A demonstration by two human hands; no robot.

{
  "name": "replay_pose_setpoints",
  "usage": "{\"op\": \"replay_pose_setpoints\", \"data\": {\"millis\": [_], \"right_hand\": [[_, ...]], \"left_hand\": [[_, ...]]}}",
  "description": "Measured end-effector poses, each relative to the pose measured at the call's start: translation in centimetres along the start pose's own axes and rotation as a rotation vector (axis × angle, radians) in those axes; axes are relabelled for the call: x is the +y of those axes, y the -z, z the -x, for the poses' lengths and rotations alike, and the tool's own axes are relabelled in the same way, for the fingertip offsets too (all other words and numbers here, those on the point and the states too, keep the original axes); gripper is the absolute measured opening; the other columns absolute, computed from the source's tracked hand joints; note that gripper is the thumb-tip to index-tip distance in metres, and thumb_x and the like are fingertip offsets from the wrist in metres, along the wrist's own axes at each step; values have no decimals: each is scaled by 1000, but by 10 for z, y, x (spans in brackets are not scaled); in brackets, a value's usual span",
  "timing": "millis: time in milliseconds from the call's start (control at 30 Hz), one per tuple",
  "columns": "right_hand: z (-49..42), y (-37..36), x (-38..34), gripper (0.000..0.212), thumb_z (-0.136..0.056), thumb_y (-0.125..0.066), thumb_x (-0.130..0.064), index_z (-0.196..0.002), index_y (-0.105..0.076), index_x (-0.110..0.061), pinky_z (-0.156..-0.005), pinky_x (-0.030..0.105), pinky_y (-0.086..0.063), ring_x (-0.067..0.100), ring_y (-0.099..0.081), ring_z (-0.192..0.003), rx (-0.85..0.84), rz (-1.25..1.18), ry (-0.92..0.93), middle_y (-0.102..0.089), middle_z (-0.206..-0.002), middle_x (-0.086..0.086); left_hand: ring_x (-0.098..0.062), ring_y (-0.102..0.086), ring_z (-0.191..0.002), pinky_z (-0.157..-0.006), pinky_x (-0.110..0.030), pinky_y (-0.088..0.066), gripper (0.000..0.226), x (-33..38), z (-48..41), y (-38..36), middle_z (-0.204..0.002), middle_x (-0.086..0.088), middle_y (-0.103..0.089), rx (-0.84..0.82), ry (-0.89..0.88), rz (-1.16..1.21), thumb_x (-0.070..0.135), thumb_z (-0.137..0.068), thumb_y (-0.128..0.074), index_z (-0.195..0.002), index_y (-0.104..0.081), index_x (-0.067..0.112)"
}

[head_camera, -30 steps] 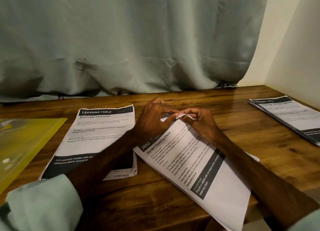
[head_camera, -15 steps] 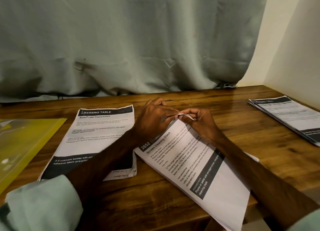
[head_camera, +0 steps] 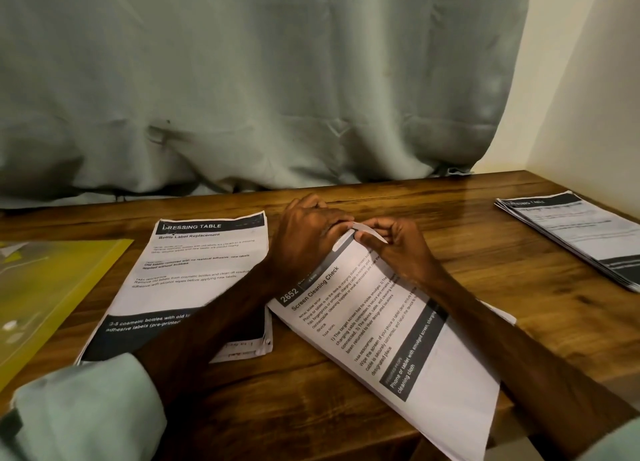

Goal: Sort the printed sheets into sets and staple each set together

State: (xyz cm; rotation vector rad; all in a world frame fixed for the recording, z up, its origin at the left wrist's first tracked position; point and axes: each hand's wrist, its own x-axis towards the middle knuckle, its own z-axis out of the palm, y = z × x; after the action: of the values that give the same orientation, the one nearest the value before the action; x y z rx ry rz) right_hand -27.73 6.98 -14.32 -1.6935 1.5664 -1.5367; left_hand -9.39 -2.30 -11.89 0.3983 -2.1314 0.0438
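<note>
At the far corner of the Screen Cleaning Check set (head_camera: 398, 325), your left hand (head_camera: 304, 233) and right hand (head_camera: 401, 249) both pinch its turned-up tip. Just left of that set, the Dressing Table stack (head_camera: 197, 270) lies flat on the bench (head_camera: 311, 391); another printed stack (head_camera: 581, 239) lies well to its right.

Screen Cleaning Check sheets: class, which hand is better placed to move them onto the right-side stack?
Probably the right hand: it pinches the sheets and lies nearer the stack; the left hand would reach across.
</note>
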Motion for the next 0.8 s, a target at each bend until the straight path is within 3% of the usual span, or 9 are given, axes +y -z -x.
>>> {"op": "replay_pose_setpoints", "data": {"millis": [167, 333, 600, 667, 800], "right_hand": [[3, -2, -6, 16, -96, -67, -8, -111, -74, -7, -73, 29, -61, 19, -77, -87, -33, -34, 18, -80, -99, 0], [4, -3, -9, 19, -97, -66, -8, -114, -73, -5, -73, 31, -62, 22, -77, -88, -41, -61, 20, -79, -101, 3], [4, -2, -10, 18, -98, -64, -8, -114, -72, -2, -69, 24, -60, 21, -77, -87, -57, -88, 30, -79, -101, 5], [3, -2, -9, 18, -98, -64, -8, -113, -73, -3, -69, 25, -60, 20, -77, -87, -35, -78, 30, -79, -101, 4], [0, 1, -8, 16, -97, -66, -10, -111, -75, -8, -77, 36, -61, 24, -76, -90, 42, -102, -1, -79, -101, 3]], "left_hand": [[-19, -60, -85, -72, -39, -53, 18, 3, -3, 2, -91, -5, -72, -4, 162, 35, 25, -93, -73, -110, -80, 21], [-11, -60, -98, -85, -40, -54, 23, -6, -6, -4, -107, 2, -74, -94, 332, 118, 37, -96, -68, -116, -77, 29], [-13, -68, -96, -82, -42, -60, 19, -3, -9, -3, -104, 8, -77, -85, 368, 211, 32, -95, -72, -111, -78, 24], [-9, -70, -93, -82, -37, -61, 20, -1, -7, -2, -104, 7, -77, -111, 391, 265, 31, -95, -72, -111, -77, 22], [5, -70, -81, -70, -13, -55, 14, -2, -5, -1, -100, 8, -79, -196, 453, 369, 28, -94, -74, -106, -79, 22]]}}
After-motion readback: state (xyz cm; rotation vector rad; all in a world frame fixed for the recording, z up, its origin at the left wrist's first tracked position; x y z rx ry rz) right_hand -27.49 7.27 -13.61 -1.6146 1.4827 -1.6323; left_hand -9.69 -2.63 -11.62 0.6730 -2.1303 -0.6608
